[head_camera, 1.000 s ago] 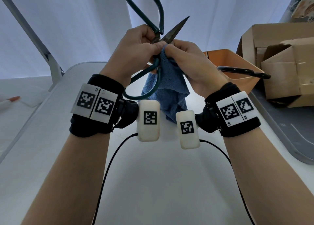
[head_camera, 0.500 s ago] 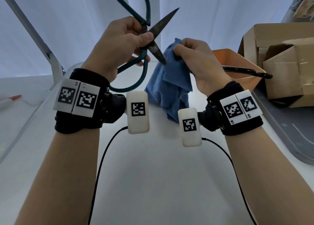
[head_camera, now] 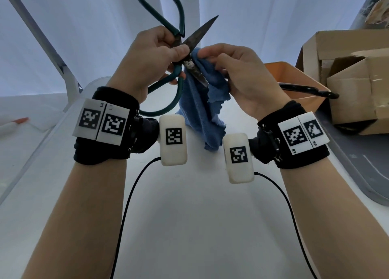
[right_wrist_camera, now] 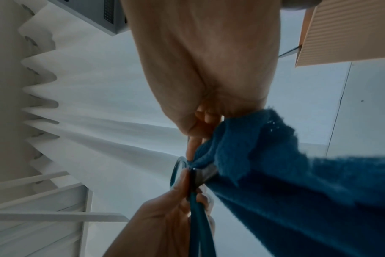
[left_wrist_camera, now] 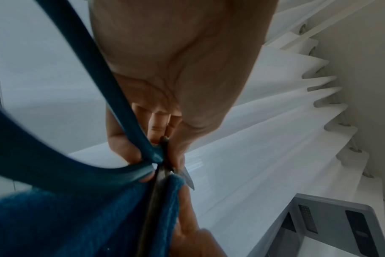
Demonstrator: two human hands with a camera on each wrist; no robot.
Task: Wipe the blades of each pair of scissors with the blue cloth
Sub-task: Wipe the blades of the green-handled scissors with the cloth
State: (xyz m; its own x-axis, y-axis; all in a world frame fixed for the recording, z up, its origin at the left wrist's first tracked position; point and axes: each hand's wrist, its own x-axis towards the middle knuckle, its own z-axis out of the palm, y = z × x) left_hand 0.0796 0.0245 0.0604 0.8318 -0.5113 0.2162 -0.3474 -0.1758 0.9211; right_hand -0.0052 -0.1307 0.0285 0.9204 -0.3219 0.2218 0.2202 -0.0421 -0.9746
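The green-handled scissors (head_camera: 179,53), stiff and sharp, are held aloft, clamped at the pivot in the left hand (head_camera: 147,57); the limp blue cloth (head_camera: 202,102) is pinched around the lower blade, just beside that grip, by the right hand (head_camera: 242,76).

Scissors (head_camera: 190,53) left of cloth (head_camera: 202,108), above table (head_camera: 189,215); bin (head_camera: 294,78) and boxes (head_camera: 347,78) right.

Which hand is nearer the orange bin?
Right. The right hand, holding the blue cloth, is just left of the orange bin; the left hand, gripping the green scissors, sits farther left.
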